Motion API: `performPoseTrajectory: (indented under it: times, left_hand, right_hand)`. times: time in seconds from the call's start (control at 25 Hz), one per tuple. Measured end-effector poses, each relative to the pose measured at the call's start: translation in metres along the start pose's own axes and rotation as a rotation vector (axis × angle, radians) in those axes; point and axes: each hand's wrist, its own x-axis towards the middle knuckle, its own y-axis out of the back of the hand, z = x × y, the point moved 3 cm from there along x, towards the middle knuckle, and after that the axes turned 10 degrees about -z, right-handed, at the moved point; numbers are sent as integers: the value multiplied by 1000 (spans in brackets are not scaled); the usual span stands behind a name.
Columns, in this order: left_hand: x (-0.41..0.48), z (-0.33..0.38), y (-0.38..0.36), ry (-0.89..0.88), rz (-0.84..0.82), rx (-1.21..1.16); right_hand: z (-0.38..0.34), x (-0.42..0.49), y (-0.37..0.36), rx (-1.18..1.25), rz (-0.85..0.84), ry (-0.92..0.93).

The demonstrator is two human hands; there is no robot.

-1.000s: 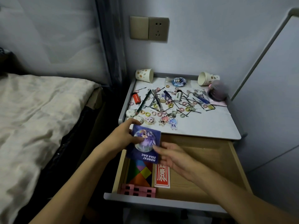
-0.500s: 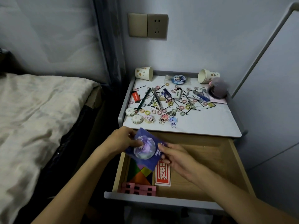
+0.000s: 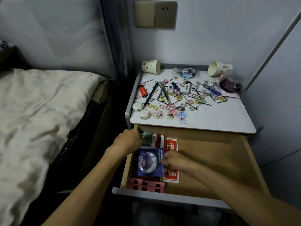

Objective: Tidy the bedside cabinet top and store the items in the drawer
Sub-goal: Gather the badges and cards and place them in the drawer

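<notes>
Pink plastic rack (image 3: 146, 185) sits at the front left of the drawer (image 3: 211, 160), lower centre of frame. Just behind it the blue packet (image 3: 149, 162) lies flat in the drawer, and the right hand (image 3: 175, 162) pinches its right edge. Judged light, glossy and slippery, with a hard badge inside: hold by the edges. Left hand (image 3: 127, 141) at the drawer's rear left corner, grip not discernible. Cabinet top (image 3: 211, 118) beyond, littered with small items.

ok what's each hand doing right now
Left hand: fingers at the packet, grip cannot be told.
Right hand: pinches the blue card by its edge.
</notes>
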Motion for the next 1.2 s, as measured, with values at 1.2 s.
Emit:
performPoseTrajectory:
  times: [1.2]
  left_hand:
    - [-4,7,9,-42,234,150]
  right_hand:
    - [2,19,19,-494,280,69]
